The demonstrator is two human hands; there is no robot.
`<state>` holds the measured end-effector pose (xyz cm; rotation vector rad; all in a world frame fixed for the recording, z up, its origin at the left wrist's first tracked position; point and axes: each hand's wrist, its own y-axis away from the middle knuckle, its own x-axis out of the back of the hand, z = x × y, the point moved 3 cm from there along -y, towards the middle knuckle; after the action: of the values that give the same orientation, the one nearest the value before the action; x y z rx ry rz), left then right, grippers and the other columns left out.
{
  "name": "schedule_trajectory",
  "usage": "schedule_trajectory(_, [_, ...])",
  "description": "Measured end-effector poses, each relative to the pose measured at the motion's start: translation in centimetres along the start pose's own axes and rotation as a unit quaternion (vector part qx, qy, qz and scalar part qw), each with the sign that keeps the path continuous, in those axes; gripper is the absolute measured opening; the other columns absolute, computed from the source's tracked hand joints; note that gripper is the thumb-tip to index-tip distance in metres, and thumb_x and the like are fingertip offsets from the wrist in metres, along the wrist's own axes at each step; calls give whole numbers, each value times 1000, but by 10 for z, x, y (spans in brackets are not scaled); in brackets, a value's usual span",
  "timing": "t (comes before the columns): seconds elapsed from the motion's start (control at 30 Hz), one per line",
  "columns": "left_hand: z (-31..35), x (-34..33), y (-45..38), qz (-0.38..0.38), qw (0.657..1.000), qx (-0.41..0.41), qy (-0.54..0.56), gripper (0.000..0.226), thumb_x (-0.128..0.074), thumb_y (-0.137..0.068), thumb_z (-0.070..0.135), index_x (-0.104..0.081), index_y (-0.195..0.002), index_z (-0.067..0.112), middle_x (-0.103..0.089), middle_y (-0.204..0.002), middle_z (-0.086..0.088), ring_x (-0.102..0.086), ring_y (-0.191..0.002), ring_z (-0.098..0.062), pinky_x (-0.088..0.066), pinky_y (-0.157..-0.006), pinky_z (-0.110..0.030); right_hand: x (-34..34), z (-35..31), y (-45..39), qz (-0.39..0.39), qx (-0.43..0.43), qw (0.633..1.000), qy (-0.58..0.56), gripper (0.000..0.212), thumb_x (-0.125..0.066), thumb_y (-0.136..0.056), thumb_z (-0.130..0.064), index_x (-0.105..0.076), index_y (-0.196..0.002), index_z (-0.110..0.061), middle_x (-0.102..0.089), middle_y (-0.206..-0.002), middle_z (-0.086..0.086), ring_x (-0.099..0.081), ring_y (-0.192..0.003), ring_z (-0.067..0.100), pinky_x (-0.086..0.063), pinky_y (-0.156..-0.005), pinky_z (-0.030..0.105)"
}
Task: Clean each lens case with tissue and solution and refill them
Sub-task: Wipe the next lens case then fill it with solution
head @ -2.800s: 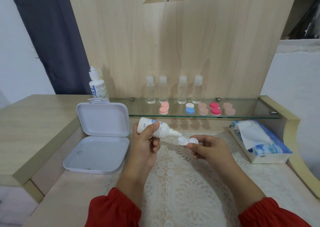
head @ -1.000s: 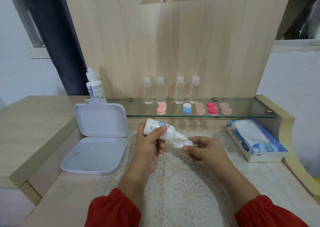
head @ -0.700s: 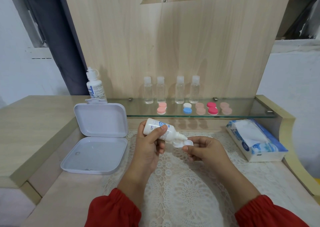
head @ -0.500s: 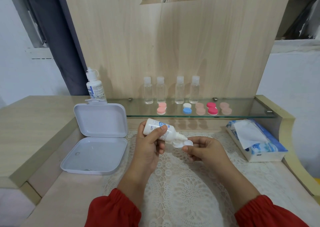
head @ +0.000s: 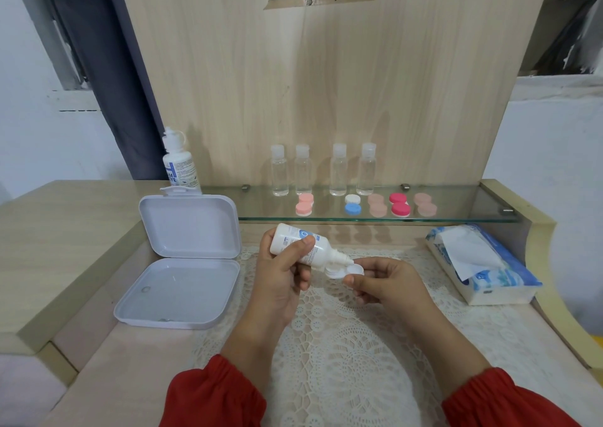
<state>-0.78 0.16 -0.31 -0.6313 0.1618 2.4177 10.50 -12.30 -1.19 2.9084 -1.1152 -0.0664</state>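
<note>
Left of my left hand, the white hinged box lies open; contents unclear. That hand grips the solution bottle, tilted nozzle-down over the white lens case, which my right hand pinches between both hands. Beyond, four clear bottles hold clear liquid.

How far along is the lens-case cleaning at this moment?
Done: nothing visibly finished. In hand: the left hand tilts the solution bottle over the open white lens case held by the right hand. Left: five capped cases wait on the glass shelf; their state cannot be told. Tissue pack is nearby.
</note>
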Motion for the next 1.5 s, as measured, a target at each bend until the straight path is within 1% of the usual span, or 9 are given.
schedule_trajectory(0.47, [-3,7,-4,42,993,75,85,26,-70,-75,23,-61,-94,10,-61,-64,-1,-44,-42,-6,-35,-37,-16,1,4,0,-9,-15,1000,25,18,-77,-76,-5,-74,-93,-8,-64,-68,8,-56,-58,14,-49,-54,23])
schedule_trajectory(0.6, [-3,9,-5,56,984,97,137,9,-66,-84,19,-60,-86,14,-60,-63,1,-42,-41,-6,-33,-36,-14,5,6,4,6,5,987,163,15,-83,-71,-20,-75,-80,-29,-63,-77,-5,-56,-65,11,-45,-61,22])
schedule_trajectory(0.73, [-3,9,-4,62,979,107,160,23,-70,-71,23,-59,-89,13,-59,-63,1,-42,-40,-5,-32,-36,-14,8,6,6,3,25,936,351,22,-84,-68,-39,-71,-85,-36,-55,-89,-6,-54,-74,5,-36,-61,18])
schedule_trajectory(0.93, [-5,12,-4,83,970,129,191,20,-69,-79,21,-60,-94,11,-59,-65,-1,-41,-41,-6,-33,-35,-14,9,4,6,-27,23,907,420,23,-83,-69,-37,-69,-88,-35,-53,-90,-9,-54,-81,3,-37,-63,18])
schedule_trajectory(1.13, [-5,14,-6,104,962,132,213,18,-69,-82,18,-62,-96,10,-61,-69,-4,-41,-40,-6,-33,-34,-15,28,-5,3,35,21,960,279,29,-76,-79,-29,-69,-107,-29,-57,-90,-5,-51,-70,3,-41,-58,12])
schedule_trajectory(1.2, [-6,15,-6,105,962,134,215,16,-68,-83,18,-61,-96,10,-60,-68,-4,-41,-40,-6,-33,-34,-15,41,-7,-3,110,57,931,344,30,-69,-85,-29,-66,-115,-33,-54,-101,-5,-49,-78,4,-39,-66,19])
schedule_trajectory(1.3, [-7,14,-6,100,962,142,212,15,-68,-85,19,-61,-94,9,-59,-68,-4,-40,-41,-6,-32,-34,-14,41,1,-8,100,45,890,443,35,-63,-90,-25,-60,-124,-32,-48,-119,-2,-46,-89,7,-35,-77,20])
schedule_trajectory(1.4, [-7,12,-5,97,964,148,196,14,-68,-85,19,-61,-93,10,-59,-69,-3,-40,-40,-6,-32,-34,-15,37,7,-11,111,67,890,437,25,-63,-89,-18,-65,-112,-27,-55,-110,-2,-51,-82,8,-37,-67,17])
schedule_trajectory(1.5, [-9,9,-3,96,968,152,173,19,-69,-83,19,-60,-98,12,-58,-74,-4,-41,-38,-6,-32,-33,-15,34,1,-8,157,119,957,212,20,-70,-84,-12,-67,-91,-31,-65,-93,-5,-63,-86,14,-47,-72,22])
